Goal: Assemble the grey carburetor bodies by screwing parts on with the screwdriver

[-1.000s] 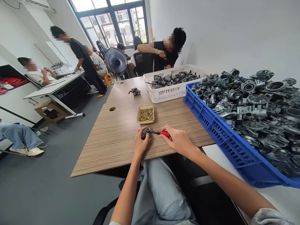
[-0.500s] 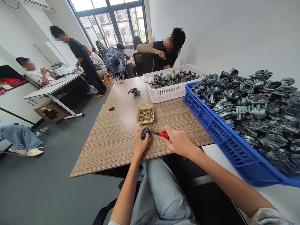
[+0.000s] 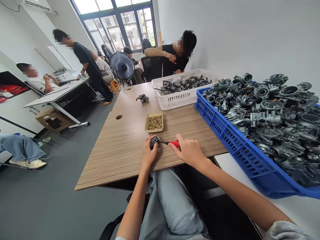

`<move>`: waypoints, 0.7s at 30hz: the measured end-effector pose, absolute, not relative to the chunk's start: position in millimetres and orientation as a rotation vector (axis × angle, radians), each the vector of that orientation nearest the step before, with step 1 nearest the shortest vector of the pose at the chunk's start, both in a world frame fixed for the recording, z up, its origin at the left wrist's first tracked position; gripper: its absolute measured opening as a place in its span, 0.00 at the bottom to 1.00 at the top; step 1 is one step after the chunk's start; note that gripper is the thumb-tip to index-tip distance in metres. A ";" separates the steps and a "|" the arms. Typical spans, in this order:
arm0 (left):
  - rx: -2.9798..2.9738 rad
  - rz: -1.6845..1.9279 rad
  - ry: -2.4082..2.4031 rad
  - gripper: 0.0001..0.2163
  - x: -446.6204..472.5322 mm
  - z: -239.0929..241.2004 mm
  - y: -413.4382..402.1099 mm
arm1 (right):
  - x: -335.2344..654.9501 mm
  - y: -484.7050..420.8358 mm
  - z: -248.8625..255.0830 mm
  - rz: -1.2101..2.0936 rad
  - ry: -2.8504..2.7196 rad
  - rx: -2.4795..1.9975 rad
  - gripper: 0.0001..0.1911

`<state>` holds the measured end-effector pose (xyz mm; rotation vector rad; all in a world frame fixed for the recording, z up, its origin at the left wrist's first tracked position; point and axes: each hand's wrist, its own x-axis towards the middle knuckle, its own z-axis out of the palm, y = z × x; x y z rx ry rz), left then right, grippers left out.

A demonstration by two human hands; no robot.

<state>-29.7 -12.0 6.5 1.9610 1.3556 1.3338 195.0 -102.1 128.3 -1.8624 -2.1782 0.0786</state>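
Note:
My left hand (image 3: 149,151) is closed around a small dark metal part that looks like a carburetor (image 3: 155,141), held just above the near edge of the wooden table (image 3: 112,150). My right hand (image 3: 188,149) grips a screwdriver (image 3: 174,144) by its red handle. The screwdriver lies nearly level, its dark shaft pointing left with the tip at the carburetor's right side. Exactly where the tip meets the part is too small to make out. Just beyond my left hand sits a small cream tray (image 3: 146,128) of brass-coloured pieces (image 3: 155,122).
A blue crate (image 3: 232,146) heaped with carburetors stands at the right. Behind it is a white basket (image 3: 175,103) of similar parts. One carburetor (image 3: 142,98) lies farther back on the table. A co-worker (image 3: 172,56) sits across; a fan (image 3: 122,65) stands beyond.
Both hands, the carburetor and the screwdriver stay almost in place, with the tip still at the part. The whole view has shifted very slightly.

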 end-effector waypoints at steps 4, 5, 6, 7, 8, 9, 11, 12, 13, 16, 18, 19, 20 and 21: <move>1.955 1.341 1.347 0.16 -29.7 6.9 -11.9 | 194.3 -102.5 131.3 0.106 -2.199 -1.885 0.21; 1.954 1.343 1.348 0.16 -29.6 6.9 -11.8 | 195.0 -102.4 131.9 0.118 -2.219 -1.864 0.21; 1.953 1.345 1.349 0.16 -29.6 6.8 -11.8 | 196.2 -102.0 132.6 0.132 -2.243 -1.830 0.19; 1.951 1.348 1.353 0.16 -29.6 6.8 -11.8 | 197.9 -101.6 133.2 0.145 -2.266 -1.789 0.18; 1.949 1.351 1.356 0.16 -29.5 6.9 -11.9 | 199.8 -101.1 133.8 0.159 -2.285 -1.745 0.17; 1.946 1.355 1.359 0.16 -29.4 7.0 -12.0 | 201.9 -100.5 134.4 0.172 -2.296 -1.705 0.15; 1.939 1.361 1.361 0.16 -29.2 7.5 -12.5 | 205.7 -99.8 135.4 0.192 -2.300 -1.643 0.13; 1.935 1.362 1.363 0.16 -29.1 7.7 -12.7 | 207.1 -99.7 135.8 0.199 -2.296 -1.623 0.12; 1.931 1.362 1.364 0.16 -29.0 7.9 -12.9 | 208.0 -99.8 136.1 0.204 -2.295 -1.607 0.11; 1.922 1.359 1.365 0.16 -29.0 8.2 -13.3 | 207.8 -101.2 136.5 0.199 -2.308 -1.572 0.11; 1.919 1.362 1.357 0.16 -29.1 8.3 -13.5 | 206.4 -102.5 136.7 0.185 -2.317 -1.565 0.11; 1.919 1.365 1.352 0.16 -29.0 8.3 -13.5 | 205.7 -103.1 136.9 0.179 -2.320 -1.567 0.11; 1.919 1.366 1.349 0.16 -29.0 8.3 -13.5 | 205.1 -103.5 137.2 0.177 -2.322 -1.572 0.11; 1.919 1.368 1.350 0.17 -28.9 8.3 -13.5 | 204.6 -103.9 137.5 0.176 -2.325 -1.580 0.12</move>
